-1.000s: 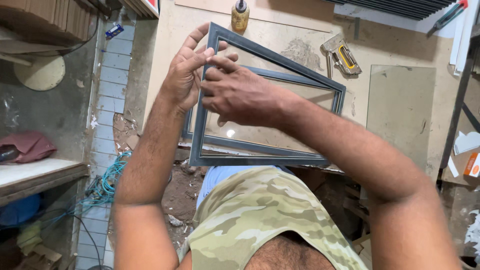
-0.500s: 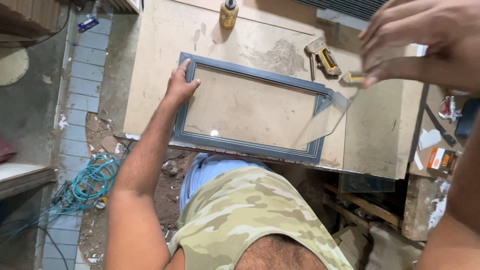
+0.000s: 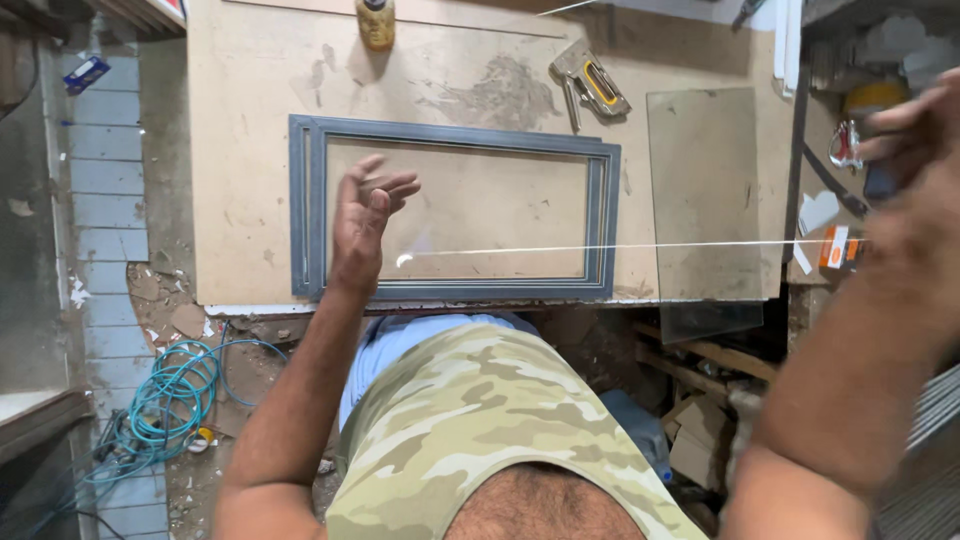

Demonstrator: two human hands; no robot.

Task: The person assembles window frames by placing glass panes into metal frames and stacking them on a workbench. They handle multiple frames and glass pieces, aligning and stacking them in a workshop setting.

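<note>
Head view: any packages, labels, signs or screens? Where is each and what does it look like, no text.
Bottle: top edge of the workbench, above the grey frame; amber-yellow, with a label band.
Small box: right of the bench, near the glass sheet; orange and white.
Packet: far left on the grey wall ledge; small, blue and white.
Sign corner: top left; red and white.
Screens: none visible.
</note>
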